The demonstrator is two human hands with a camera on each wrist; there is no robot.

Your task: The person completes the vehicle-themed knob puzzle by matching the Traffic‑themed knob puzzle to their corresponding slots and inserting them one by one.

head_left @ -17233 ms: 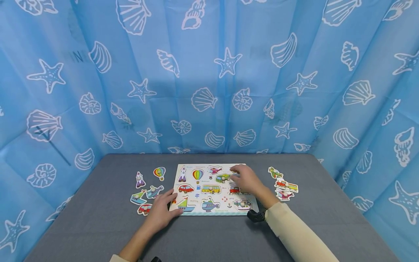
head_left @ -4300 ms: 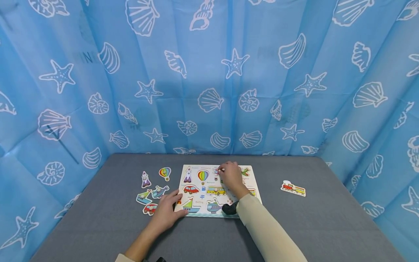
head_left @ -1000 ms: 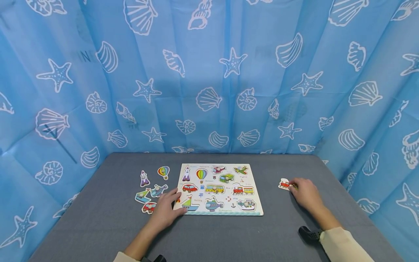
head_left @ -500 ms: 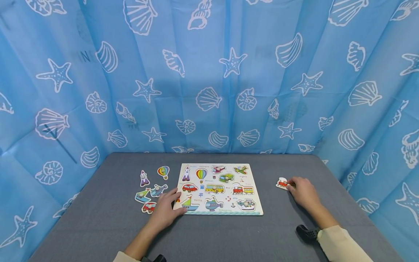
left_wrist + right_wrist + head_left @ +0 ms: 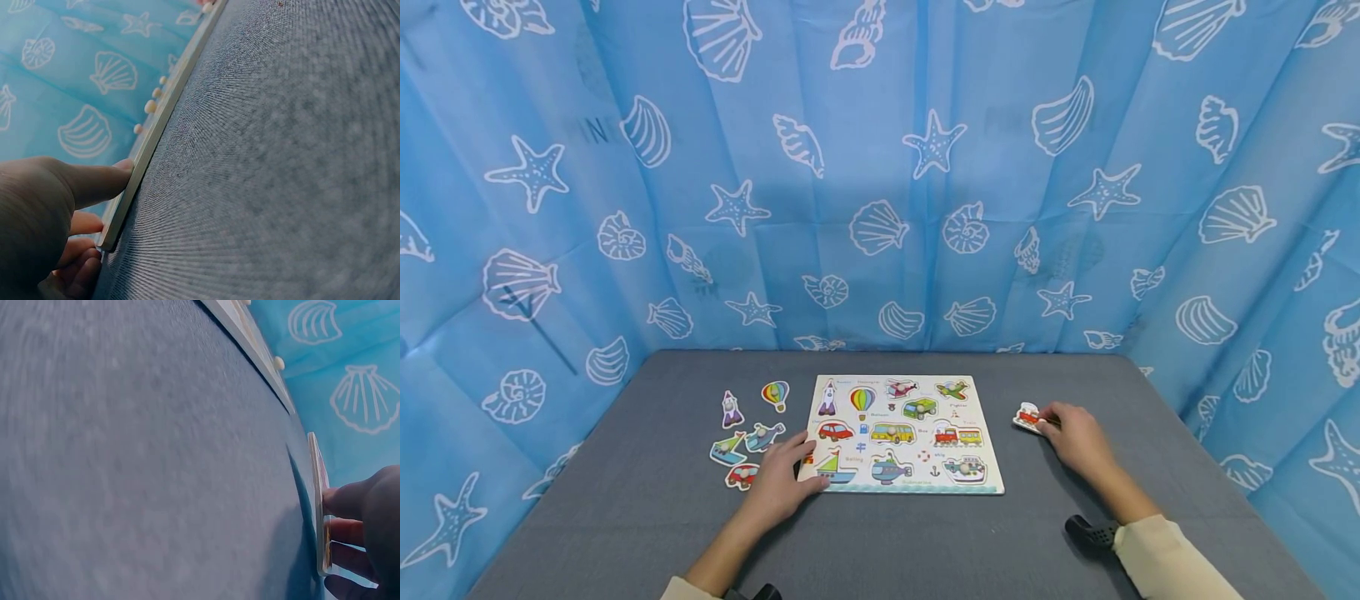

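My left hand (image 5: 775,483) holds the near left corner of a wooden peg puzzle board (image 5: 880,493). In the left wrist view the thumb (image 5: 103,181) lies along the board's front edge, with the other fingers curled by the corner. To the board's right, my right hand (image 5: 1081,440) grips a red and yellow train puzzle piece (image 5: 1027,416); its rear half is hidden by the fingers. The right wrist view shows this piece tilted above the cloth, its shadow beneath. Knobbed pieces, among them the bus (image 5: 892,432), ship (image 5: 964,469) and plane (image 5: 952,389), sit in the board.
Left of the board lie loose pieces: a rocket (image 5: 732,408), a balloon (image 5: 775,396), a sailboat (image 5: 727,449), a submarine (image 5: 763,437) and a car (image 5: 742,476), partly behind the left hand. A grey cloth (image 5: 910,550) covers the table. A blue shell-print curtain (image 5: 880,175) hangs behind.
Over the longer span, the plane and helicopter pieces moved from the right side into the board. In the last second my right hand lifted the train piece and carried it left. The left hand stayed put.
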